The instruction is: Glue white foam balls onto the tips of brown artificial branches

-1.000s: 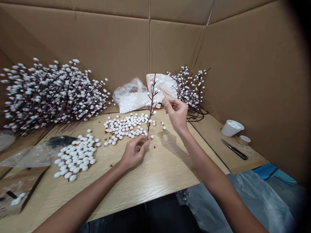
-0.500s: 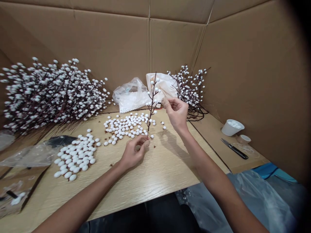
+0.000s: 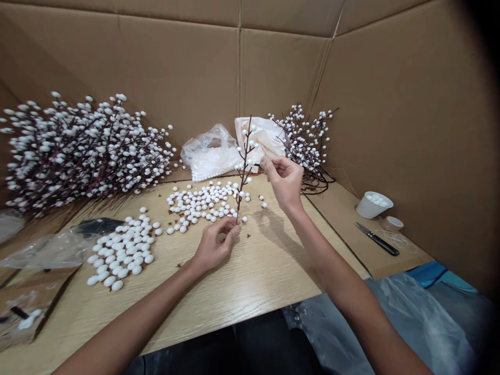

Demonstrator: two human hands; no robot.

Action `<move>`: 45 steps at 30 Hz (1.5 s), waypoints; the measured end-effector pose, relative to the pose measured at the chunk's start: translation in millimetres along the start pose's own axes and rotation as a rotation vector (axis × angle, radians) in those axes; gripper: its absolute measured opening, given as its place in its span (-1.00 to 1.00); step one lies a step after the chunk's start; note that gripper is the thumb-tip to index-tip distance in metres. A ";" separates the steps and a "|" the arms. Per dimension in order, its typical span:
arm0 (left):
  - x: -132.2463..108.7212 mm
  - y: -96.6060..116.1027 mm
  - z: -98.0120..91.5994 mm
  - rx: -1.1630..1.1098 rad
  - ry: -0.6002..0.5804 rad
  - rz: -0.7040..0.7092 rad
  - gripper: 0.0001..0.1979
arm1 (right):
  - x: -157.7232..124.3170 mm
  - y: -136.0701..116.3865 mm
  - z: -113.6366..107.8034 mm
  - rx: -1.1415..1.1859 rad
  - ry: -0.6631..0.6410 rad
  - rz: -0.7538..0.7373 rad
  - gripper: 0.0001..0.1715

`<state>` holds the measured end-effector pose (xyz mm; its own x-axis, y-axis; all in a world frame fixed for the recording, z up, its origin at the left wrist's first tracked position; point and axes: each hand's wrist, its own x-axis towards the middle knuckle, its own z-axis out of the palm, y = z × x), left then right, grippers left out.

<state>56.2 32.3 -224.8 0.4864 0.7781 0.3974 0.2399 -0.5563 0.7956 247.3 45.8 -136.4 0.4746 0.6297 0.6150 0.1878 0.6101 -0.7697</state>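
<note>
Between the thumb and fingers of my left hand (image 3: 216,239) is the lower end of a brown artificial berry branch (image 3: 244,161). It stands nearly upright, with white berries on some of its short side twigs. Close to the right of the branch, at about mid-height, my right hand (image 3: 285,177) has its thumb and forefinger pinched together. What they hold, if anything, is hidden; a short dark tip shows just left of the fingertips. Behind and below the branch lies a spread of loose white berries (image 3: 199,204). A second group of larger-looking white berries (image 3: 125,252) lies left of my left forearm.
Bunches of berry branches lie at the back left (image 3: 78,151) and back right (image 3: 307,138). Between them are a clear bag of white balls (image 3: 213,159) and a white cloth-like bag (image 3: 260,133). At right stand a white cup (image 3: 369,208) and black-handled snips (image 3: 378,240). Cardboard walls (image 3: 175,67) enclose the table.
</note>
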 end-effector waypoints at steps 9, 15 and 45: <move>-2.6 -0.5 0.6 -0.056 -0.014 -0.026 -0.85 | 9.8 8.5 -6.5 0.086 0.191 0.004 -0.74; -4.6 3.6 1.5 -0.059 -0.055 -0.039 -0.84 | 12.4 7.5 -8.3 0.144 0.257 -0.039 -0.77; -5.6 6.5 1.6 0.008 -0.133 -0.014 -0.80 | 5.5 -2.7 -6.1 0.043 0.179 -0.092 -0.77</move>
<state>56.4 23.9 -222.6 0.5901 0.7405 0.3215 0.2542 -0.5484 0.7966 254.7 44.7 -131.9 0.6036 0.4772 0.6387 0.2024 0.6831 -0.7017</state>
